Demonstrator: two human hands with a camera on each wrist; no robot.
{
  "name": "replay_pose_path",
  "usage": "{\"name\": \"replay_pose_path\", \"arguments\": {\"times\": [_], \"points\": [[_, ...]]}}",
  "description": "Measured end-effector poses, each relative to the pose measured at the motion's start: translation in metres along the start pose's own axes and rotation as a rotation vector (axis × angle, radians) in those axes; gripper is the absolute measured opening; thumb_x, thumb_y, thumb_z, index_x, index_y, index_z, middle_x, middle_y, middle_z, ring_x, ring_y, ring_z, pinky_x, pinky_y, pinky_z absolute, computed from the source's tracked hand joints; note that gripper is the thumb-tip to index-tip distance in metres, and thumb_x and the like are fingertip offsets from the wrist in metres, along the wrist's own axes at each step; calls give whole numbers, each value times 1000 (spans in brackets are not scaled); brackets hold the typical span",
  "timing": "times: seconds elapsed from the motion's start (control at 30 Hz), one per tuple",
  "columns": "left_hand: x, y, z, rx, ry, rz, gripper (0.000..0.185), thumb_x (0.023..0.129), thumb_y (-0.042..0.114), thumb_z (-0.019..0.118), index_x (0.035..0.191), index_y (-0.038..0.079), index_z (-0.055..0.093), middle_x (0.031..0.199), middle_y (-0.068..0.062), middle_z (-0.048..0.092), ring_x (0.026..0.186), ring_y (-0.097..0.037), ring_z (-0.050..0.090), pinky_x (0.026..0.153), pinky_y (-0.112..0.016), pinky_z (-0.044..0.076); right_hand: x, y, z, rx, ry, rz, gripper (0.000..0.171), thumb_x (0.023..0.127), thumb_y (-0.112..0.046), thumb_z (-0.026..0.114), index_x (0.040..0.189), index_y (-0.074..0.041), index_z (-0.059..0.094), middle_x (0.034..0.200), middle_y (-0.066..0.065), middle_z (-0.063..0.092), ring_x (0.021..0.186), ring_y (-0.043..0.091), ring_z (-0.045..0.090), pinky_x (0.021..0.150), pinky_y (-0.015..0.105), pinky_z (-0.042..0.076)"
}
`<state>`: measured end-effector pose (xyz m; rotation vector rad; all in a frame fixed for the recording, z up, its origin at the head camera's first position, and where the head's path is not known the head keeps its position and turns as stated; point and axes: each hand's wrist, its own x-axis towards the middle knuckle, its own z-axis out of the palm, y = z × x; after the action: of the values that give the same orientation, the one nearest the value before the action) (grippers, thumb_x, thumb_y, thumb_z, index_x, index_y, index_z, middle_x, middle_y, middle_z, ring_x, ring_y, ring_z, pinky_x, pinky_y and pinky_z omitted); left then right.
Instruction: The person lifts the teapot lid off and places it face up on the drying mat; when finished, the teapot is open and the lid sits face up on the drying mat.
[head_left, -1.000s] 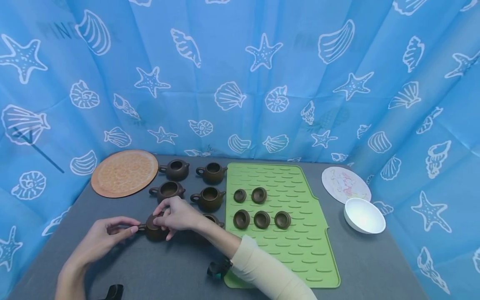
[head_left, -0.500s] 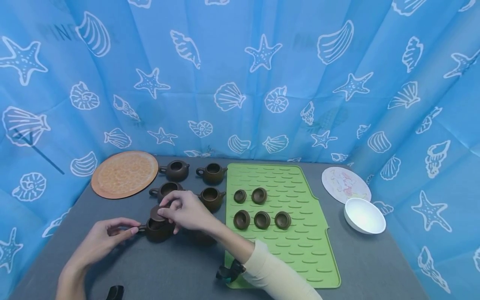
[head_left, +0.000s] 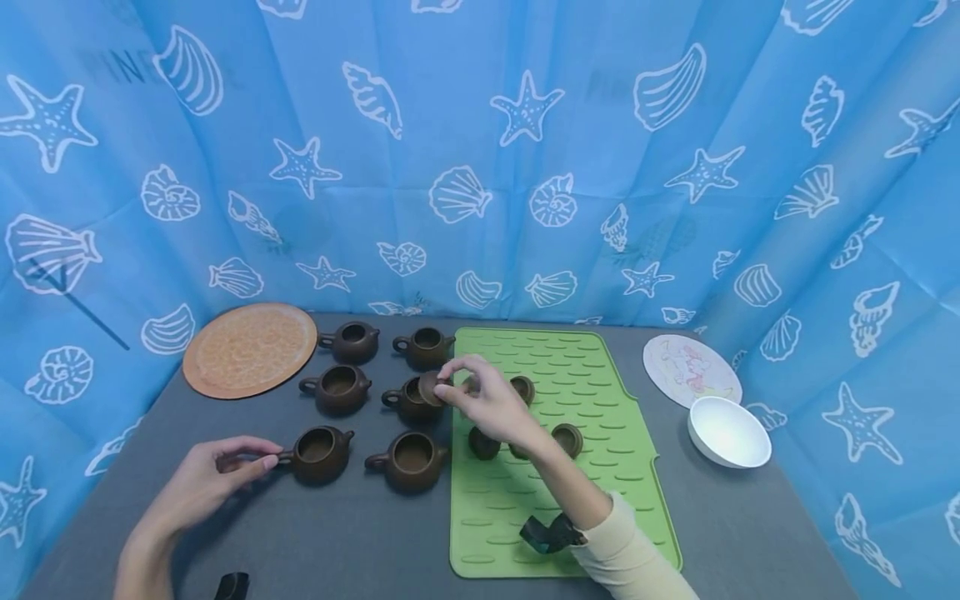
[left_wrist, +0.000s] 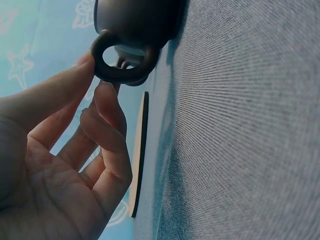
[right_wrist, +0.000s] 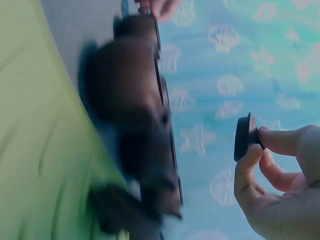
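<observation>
Head view, right hand [head_left: 491, 404]: pinches a brown teapot lid [head_left: 429, 388] in the air, above the mat's [head_left: 600, 500] left edge, I think.
Left hand [head_left: 202, 479]: fingertips pinch the handle of the front-left teapot [head_left: 318, 454] on the table.

The head camera is looking forward and down over the whole table [head_left: 360, 533] from above. The left wrist camera is sitting close, low along the tabletop, facing a teapot [left_wrist: 135, 20]. The right wrist camera is viewing sideways, near the lid [right_wrist: 243, 137]. All three are sharing the teapots.
</observation>
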<state>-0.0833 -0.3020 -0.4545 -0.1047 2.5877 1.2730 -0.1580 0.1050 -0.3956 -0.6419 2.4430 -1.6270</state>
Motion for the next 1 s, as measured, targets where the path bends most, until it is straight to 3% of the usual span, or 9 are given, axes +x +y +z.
{"name": "replay_pose_path", "arguments": {"times": [0.13,0.23,0.37,0.57,0.63,0.77,1.0], "points": [[1,1,-1,4,-6,-17,44,104,42,74,134,10,74,113,-7,79,82,-13,68,65,-30,55,-9,13,-30,15,28,41,24,108,-14,67,128,-2,65,84,20,69,61,13,57,58,24,51],[2,0,-1,5,-8,-27,45,104,44,73,135,11,74,114,-7,79,84,-13,69,66,-30,55,-13,23,-49,39,54,36,32,110,-12,63,140,1,59,115,27,72,68,12,65,64,31,60],[3,-1,-1,12,-8,-38,46,104,45,73,135,12,74,116,-6,79,85,-13,69,67,-30,55,-18,39,-73,114,48,-7,46,112,-7,58,157,-4,49,150,30,56,84,17,77,74,40,68],[2,-1,-1,19,-8,-36,45,104,44,73,135,12,74,116,-6,80,84,-13,69,68,-29,56,-28,59,-101,259,-2,-16,50,112,-8,59,159,5,46,163,32,43,104,28,81,95,38,67],[2,-1,-1,18,-9,-35,45,104,44,73,135,12,74,116,-6,80,85,-13,69,68,-29,56,-31,64,-108,273,-4,1,53,109,-7,63,157,6,46,165,33,41,108,31,80,97,37,66],[2,0,-1,19,-9,-46,46,104,45,73,135,12,74,116,-6,80,86,-13,69,69,-29,56,-34,76,-118,179,39,24,56,102,0,71,152,6,48,160,34,44,107,31,81,93,37,67],[2,0,-1,33,-1,-42,45,104,44,73,135,11,74,116,-6,79,86,-14,70,68,-29,56,-40,95,-135,75,57,107,54,102,14,60,153,16,41,143,41,51,107,44,78,98,48,65]]}}
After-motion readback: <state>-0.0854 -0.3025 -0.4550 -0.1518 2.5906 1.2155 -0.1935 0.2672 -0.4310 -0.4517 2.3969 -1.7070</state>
